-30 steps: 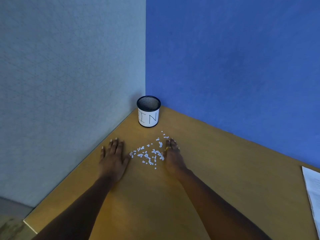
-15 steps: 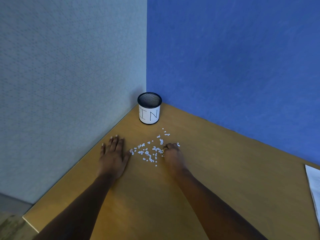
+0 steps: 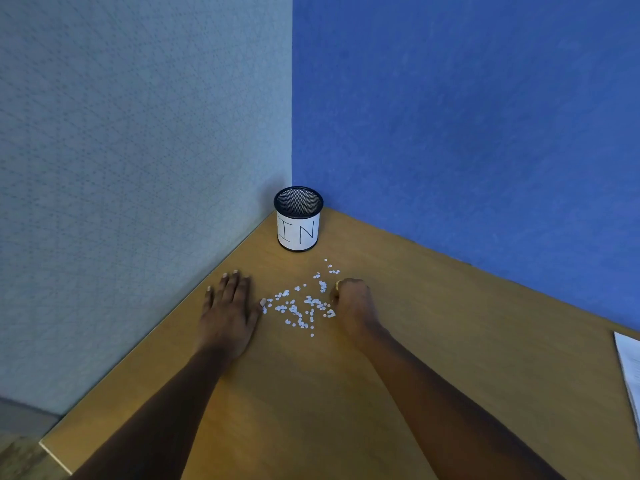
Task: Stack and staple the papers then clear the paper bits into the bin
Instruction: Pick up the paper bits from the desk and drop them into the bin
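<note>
Tan wooden bench (image 3: 450, 341) in a grey-and-blue corner, small white paper bits (image 3: 301, 308) scattered between the hands, left hand (image 3: 227, 313) flat, grip wide, right hand (image 3: 353, 303) curled narrow at their right edge, black mesh bin with white label (image 3: 298, 226) just beyond

The bin (image 3: 298, 230) is standing in the far corner of the desk (image 3: 450, 341), grey wall (image 3: 138, 168) and blue wall (image 3: 467, 116) closing behind it, while bare wood is lying open between it and the paper bits (image 3: 301, 308), left hand (image 3: 228, 310) and right hand (image 3: 353, 301) flanking them.
</note>
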A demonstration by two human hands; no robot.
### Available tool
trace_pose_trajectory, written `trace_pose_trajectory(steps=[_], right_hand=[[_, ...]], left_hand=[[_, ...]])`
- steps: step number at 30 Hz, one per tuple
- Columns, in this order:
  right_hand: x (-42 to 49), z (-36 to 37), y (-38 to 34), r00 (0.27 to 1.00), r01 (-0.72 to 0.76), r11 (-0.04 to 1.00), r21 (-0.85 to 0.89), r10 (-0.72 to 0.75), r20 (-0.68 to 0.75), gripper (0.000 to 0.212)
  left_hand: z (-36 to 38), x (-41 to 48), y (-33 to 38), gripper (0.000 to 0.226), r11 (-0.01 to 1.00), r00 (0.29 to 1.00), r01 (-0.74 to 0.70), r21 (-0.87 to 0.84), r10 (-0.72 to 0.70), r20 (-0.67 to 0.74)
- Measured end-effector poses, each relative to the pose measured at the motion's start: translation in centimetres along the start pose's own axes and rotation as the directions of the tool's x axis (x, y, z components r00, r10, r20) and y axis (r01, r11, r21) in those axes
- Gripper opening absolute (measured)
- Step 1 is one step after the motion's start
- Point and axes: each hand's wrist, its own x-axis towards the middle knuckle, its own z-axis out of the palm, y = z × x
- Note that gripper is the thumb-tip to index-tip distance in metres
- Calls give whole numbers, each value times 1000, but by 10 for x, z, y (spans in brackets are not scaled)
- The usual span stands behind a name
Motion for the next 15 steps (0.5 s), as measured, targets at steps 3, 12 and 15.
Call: trace_pose_trajectory(steps=[3, 12, 15], right_hand=[[10, 3, 9, 973, -176, 905, 387, 221, -72, 20], [52, -41, -10, 927, -222, 222, 949, 351, 134, 27], [76, -64, -34, 963, -106, 211, 972, 264, 48, 26]], left_hand=[[-1, 2, 1, 70, 1000, 1000, -6, -23, 6, -4], [0, 13, 1, 82, 998, 999, -24, -61, 23, -29], [1, 13, 2, 84, 998, 999, -13, -66, 10, -41]])
